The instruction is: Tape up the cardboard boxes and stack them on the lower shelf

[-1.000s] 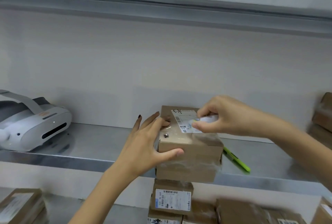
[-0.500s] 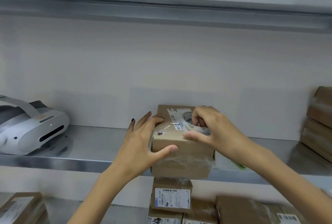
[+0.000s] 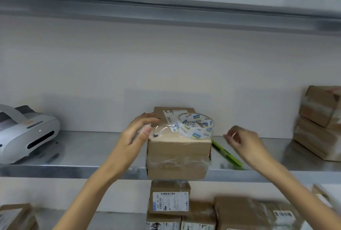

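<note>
Cardboard box (image 3: pixel 179 156) bears tape roll (image 3: pixel 195 126); left hand (image 3: pixel 137 134) open against it, right hand (image 3: pixel 243 141) loosely curled, empty.

"deli" is printed repeatedly around the tape roll (image 3: pixel 195 126), with a barcode inside it. "69" is seen on the top box's label (image 3: pixel 170 119). "S3D-05 069" is read on the lower box's label (image 3: pixel 170 202).

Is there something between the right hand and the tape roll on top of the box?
Nothing visible. The right hand is open and hangs beside the cardboard box, apart from the tape roll lying on its top. Only free space separates them. The green pen lies lower, on the shelf.
</note>
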`<state>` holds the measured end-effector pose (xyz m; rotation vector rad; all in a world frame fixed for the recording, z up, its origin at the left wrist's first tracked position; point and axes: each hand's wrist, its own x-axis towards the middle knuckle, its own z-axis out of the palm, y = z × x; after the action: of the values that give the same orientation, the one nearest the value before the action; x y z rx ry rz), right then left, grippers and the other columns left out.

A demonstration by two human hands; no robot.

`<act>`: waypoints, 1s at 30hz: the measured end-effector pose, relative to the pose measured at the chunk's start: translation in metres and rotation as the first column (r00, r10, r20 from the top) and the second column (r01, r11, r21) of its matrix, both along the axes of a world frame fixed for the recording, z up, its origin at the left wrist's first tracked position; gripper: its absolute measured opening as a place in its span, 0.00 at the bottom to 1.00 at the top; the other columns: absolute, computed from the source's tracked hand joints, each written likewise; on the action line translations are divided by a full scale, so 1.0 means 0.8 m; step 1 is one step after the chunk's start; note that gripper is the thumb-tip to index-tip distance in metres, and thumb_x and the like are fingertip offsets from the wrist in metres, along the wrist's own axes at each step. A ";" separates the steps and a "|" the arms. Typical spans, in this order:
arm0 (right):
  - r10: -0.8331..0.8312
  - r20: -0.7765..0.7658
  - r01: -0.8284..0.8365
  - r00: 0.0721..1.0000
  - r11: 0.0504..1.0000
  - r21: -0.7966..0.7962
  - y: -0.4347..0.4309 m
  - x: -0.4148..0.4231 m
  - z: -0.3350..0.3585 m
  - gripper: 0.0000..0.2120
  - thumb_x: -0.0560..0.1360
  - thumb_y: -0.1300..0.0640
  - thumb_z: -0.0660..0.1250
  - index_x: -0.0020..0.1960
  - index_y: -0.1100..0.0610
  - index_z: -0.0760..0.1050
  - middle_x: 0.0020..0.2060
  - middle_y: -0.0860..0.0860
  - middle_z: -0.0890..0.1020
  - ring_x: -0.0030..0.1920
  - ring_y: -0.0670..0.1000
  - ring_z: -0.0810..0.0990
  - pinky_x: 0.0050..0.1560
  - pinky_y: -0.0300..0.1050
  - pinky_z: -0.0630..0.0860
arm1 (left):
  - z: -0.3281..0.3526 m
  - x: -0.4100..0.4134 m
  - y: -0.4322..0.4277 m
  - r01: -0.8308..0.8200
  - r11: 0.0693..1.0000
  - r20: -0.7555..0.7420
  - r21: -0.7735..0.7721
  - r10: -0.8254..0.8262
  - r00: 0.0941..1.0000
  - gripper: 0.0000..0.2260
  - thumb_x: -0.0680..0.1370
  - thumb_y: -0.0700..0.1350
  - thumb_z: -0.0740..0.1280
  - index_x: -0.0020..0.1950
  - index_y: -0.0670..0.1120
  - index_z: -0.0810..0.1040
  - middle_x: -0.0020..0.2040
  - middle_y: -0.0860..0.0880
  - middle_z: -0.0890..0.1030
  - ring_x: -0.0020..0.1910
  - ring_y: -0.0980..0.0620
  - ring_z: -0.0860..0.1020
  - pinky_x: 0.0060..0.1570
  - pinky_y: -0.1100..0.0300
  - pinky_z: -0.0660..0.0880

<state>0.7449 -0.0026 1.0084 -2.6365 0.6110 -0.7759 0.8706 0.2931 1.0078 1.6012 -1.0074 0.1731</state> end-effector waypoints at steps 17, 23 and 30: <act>0.038 0.106 -0.058 0.994 0.981 0.187 -0.005 -0.013 -0.006 0.14 0.76 0.65 0.61 0.57 0.49 0.72 0.35 0.52 0.82 0.29 0.53 0.80 0.31 0.49 0.79 | 0.014 -0.005 -0.008 0.051 0.999 0.016 -0.019 -0.051 0.999 0.14 0.79 0.51 0.59 0.52 0.51 0.84 0.56 0.60 0.80 0.61 0.59 0.75 0.49 0.71 0.73; 0.274 0.331 -0.399 0.903 0.820 0.410 0.030 -0.027 0.027 0.25 0.77 0.72 0.51 0.55 0.46 0.76 0.44 0.59 0.75 0.28 0.51 0.77 0.28 0.43 0.76 | 0.013 -0.002 -0.010 0.061 0.998 -0.010 -0.012 -0.061 0.998 0.13 0.78 0.52 0.59 0.49 0.52 0.83 0.55 0.58 0.81 0.58 0.56 0.78 0.49 0.70 0.73; 0.284 0.771 -0.817 0.570 0.290 0.498 0.063 -0.027 0.069 0.24 0.77 0.72 0.55 0.58 0.51 0.80 0.41 0.51 0.78 0.43 0.47 0.79 0.55 0.46 0.79 | 0.019 0.004 -0.006 0.078 0.996 -0.069 0.048 -0.075 0.995 0.10 0.79 0.51 0.62 0.46 0.55 0.83 0.56 0.58 0.82 0.59 0.58 0.78 0.58 0.58 0.74</act>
<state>0.7235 0.0475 1.0639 -1.3705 -0.2123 -0.6783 0.8735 0.2880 1.0226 1.6011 -1.0266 0.0418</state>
